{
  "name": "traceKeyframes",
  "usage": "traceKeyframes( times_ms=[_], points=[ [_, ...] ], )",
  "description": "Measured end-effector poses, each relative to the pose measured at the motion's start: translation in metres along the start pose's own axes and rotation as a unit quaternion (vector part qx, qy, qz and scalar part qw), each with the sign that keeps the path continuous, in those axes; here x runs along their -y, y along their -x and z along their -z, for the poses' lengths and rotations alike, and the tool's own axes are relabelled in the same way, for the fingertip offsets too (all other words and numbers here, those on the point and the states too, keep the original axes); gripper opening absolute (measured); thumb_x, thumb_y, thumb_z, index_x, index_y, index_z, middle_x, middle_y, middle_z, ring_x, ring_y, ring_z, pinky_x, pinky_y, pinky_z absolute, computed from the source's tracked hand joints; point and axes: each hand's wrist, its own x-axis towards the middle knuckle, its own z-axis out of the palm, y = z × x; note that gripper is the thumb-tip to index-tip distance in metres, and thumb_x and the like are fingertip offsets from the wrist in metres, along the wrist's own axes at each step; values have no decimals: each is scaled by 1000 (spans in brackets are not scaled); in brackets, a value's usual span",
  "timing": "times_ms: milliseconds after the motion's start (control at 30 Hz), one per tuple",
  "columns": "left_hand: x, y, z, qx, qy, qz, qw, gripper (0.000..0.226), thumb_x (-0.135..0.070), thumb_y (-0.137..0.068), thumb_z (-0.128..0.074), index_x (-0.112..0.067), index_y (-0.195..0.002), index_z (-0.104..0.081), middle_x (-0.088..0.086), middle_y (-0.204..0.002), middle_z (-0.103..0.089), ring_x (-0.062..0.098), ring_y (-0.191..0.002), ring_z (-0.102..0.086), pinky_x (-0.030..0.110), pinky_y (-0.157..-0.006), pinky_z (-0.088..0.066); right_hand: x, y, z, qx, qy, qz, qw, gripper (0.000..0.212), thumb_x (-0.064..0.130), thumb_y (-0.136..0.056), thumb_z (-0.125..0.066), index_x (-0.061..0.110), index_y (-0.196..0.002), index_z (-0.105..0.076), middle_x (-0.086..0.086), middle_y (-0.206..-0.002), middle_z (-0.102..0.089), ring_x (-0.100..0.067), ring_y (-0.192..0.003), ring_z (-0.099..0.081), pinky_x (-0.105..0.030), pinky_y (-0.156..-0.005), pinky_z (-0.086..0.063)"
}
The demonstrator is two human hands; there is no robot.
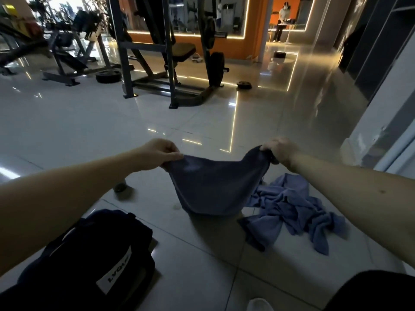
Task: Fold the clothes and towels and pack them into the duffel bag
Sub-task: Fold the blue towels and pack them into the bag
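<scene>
A dark blue towel [208, 187] hangs in the air above the tiled floor, sagging in the middle. My left hand [157, 153] pinches its left top corner and my right hand [279, 150] grips its right top corner. A crumpled lighter blue cloth [289, 209] lies on the floor below my right forearm. The black duffel bag [94, 254] with a white label sits on the floor at the lower left, under my left forearm.
A weight bench and rack [170, 63] stand ahead, with loose weight plates [244, 84] on the floor nearby. A wall and cabinets [370, 108] run along the right. A person [280, 21] stands far back. Glossy tiles stretch between me and the machines.
</scene>
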Motion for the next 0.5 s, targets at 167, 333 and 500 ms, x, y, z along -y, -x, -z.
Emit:
traceKeyframes(
  times_ms=[167,333,500],
  points=[
    [33,6,-35,117,-16,33,992,21,-20,-89,-75,-1,-93,-67,10,-77,-70,21,-68,-70,30,-67,-58,-39,8,-8,155,133,-100,974,30,1,-85,-56,10,-60,-42,-6,-58,-40,-19,-50,-33,-30,-52,-28],
    [61,23,-76,266,-29,92,959,18,-18,-89,-76,-3,-89,-65,12,-74,-68,27,-67,-67,33,-65,-58,-70,21,-17,309,197,-220,904,29,3,-87,-51,12,-61,-45,-4,-56,-41,-18,-49,-36,-29,-55,-33],
    [76,33,-112,370,-55,159,914,16,-21,-92,-72,-10,-88,-60,11,-75,-68,25,-65,-68,28,-59,-57,-93,22,-37,422,210,-303,828,30,6,-91,-49,16,-68,-32,-5,-62,-28,-20,-52,-20,-32,-57,-25]
  ],
)
